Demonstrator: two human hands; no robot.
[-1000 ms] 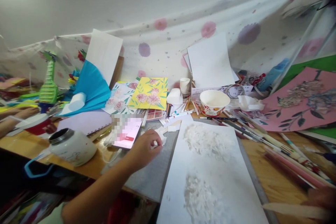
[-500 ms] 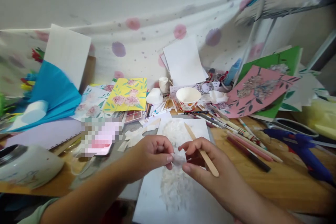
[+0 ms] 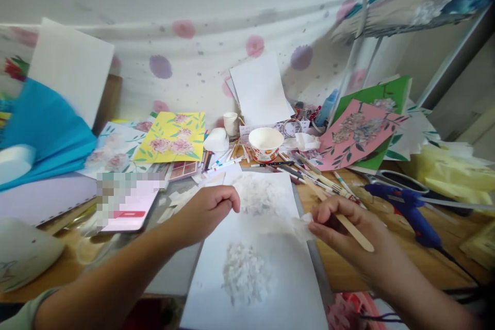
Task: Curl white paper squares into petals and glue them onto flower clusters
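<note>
At centre, on a grey mat (image 3: pixel 168 281) over a wooden table (image 3: pixel 338 270): white sheet (image 3: pixel 286 273), bearing a far cluster (image 3: pixel 255 191) and a near cluster (image 3: pixel 245 270) of rough, whitish texture. Left hand (image 3: pixel 209 211) and right hand (image 3: pixel 352 250) well apart, on opposite sides of the sheet. On the left: fingers curled, above the sheet's edge; owing to blur, impossible to tell whether gripping anything. On the right: thumb and fingertips pinched on a thin white piece (image 3: pixel 304 221), blurred leftward over the sheet, below the far cluster; in the same grip, a wooden stick (image 3: pixel 358 235), held aslant. Near the left hand: pale paper scraps (image 3: pixel 178 199) and, farther left, a partly pixelated phone (image 3: pixel 133 214). Beyond the sheet: a paper bowl (image 3: pixel 264 153), between a yellow floral card (image 3: pixel 164 131) and a pink floral card (image 3: pixel 344 152). To the right of the right hand: a blue glue gun (image 3: pixel 410 206), lying on the table.
</note>
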